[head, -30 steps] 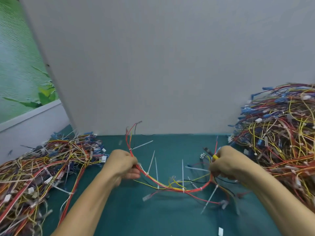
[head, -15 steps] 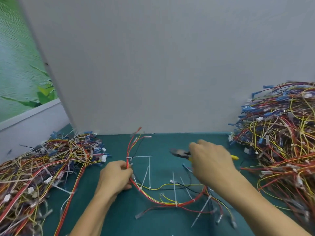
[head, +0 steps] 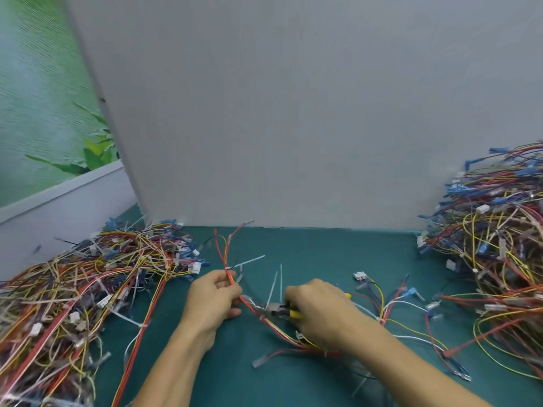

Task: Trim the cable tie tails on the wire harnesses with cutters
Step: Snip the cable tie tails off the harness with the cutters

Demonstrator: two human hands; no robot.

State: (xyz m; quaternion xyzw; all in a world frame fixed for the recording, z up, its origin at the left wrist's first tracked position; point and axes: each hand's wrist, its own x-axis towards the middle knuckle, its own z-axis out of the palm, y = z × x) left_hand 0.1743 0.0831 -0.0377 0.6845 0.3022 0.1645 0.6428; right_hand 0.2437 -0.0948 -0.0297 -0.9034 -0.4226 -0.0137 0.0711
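A red and yellow wire harness lies across the green mat, with several white cable tie tails sticking up from it. My left hand grips the bundle near its upper end. My right hand grips yellow-handled cutters, whose jaws sit at the bundle just right of my left hand, at the base of a tie tail. Whether the jaws are closed is too blurred to tell.
A large heap of harnesses covers the left side of the mat. Another tall heap fills the right. A grey panel stands upright behind the mat. Loose connector ends lie right of my hands.
My right hand has come down and left with the cutters, from above the mat to the bundle beside my left hand. The left hand keeps its grip on the harness.
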